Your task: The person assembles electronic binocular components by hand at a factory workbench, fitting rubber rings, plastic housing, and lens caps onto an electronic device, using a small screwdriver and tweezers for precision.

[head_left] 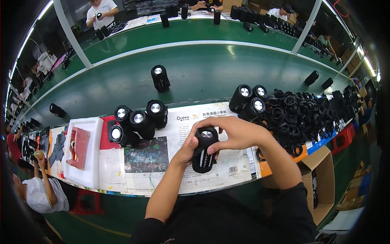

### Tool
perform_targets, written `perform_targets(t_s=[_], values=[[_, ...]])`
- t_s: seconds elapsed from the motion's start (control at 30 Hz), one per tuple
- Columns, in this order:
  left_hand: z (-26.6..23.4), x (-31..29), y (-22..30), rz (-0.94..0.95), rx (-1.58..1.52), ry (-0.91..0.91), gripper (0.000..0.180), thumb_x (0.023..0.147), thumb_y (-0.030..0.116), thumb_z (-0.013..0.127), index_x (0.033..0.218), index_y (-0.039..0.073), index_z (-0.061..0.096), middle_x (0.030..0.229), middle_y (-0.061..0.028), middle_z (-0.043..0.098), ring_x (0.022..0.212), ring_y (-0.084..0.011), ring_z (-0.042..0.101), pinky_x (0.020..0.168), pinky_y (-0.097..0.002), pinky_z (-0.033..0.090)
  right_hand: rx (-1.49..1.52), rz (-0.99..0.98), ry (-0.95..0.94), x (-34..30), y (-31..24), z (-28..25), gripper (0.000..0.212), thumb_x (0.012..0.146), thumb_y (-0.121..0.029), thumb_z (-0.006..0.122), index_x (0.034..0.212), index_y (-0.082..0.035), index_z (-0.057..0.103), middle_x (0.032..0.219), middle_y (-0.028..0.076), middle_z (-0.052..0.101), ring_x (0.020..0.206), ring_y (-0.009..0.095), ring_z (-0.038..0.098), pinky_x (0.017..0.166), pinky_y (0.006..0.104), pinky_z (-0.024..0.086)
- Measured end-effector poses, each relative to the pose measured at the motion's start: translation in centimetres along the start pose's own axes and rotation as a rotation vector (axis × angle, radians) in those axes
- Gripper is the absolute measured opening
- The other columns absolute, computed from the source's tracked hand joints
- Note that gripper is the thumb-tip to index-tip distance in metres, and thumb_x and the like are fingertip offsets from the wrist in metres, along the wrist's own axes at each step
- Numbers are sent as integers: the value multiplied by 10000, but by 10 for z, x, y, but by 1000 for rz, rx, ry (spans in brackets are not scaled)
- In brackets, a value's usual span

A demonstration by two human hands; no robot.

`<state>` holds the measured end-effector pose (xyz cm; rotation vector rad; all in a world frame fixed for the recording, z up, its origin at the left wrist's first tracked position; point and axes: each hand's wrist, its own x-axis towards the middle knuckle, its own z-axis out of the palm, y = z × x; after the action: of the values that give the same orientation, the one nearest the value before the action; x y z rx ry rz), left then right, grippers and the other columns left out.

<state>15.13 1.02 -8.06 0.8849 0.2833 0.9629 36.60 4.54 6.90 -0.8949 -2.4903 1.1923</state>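
Over the paper-covered front of the bench I hold a black cylindrical speaker [202,160] with a silver disc on its end. My left hand [187,148] wraps round its left side. My right hand [239,133] curves over the far end, its thumb pressed on the side near the disc. Left of my hands stand several similar black speakers [138,118] in a cluster. To the right, beyond my right hand, are three more black speakers [257,105], close together. Beside them lies a large heap of black ring-shaped parts [284,116].
A white foam tray [93,162] with a red block-like fixture [79,147] lies at the left. Across the bench runs a green conveyor belt [195,65] carrying a lone speaker [160,79]. An open cardboard box [325,187] stands below right. Co-workers sit at the far side and left.
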Motion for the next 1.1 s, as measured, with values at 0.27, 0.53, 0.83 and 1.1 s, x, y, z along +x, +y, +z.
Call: perform_targets(t_s=[0.27,0.53,0.83,1.1], values=[[32,44,127,183,1343,328,350,1091,330,749,1266,29,712,1064,-169,800,958,-287,792,873,-423,621,-438,194,185,-33,12,-43,738,863,-226,952,1475,-52,576,1375,219,666,1351,417,627,1139,481,521],[-118,167,199,-201,2345,356,645,825,-100,737,1360,261,724,1540,-117,579,1357,-422,625,1101,-500,568,-774,197,282,-28,39,-46,655,810,-100,947,1399,-46,666,1423,135,617,1367,353,571,1178,470,491],[-29,147,237,-187,2031,134,680,741,-8,894,1358,213,714,1317,-128,666,1201,-380,711,988,-471,594,-471,-188,717,-38,27,-12,563,852,-79,926,1373,-34,716,1304,147,703,1215,375,657,1104,466,527],[26,15,153,227,956,91,865,713,140,1066,1469,15,665,1372,-99,708,1228,-208,703,1110,-349,541,90,-46,621,-13,30,76,1046,891,-287,972,1709,-17,380,1604,284,558,1450,416,607,1205,464,496]])
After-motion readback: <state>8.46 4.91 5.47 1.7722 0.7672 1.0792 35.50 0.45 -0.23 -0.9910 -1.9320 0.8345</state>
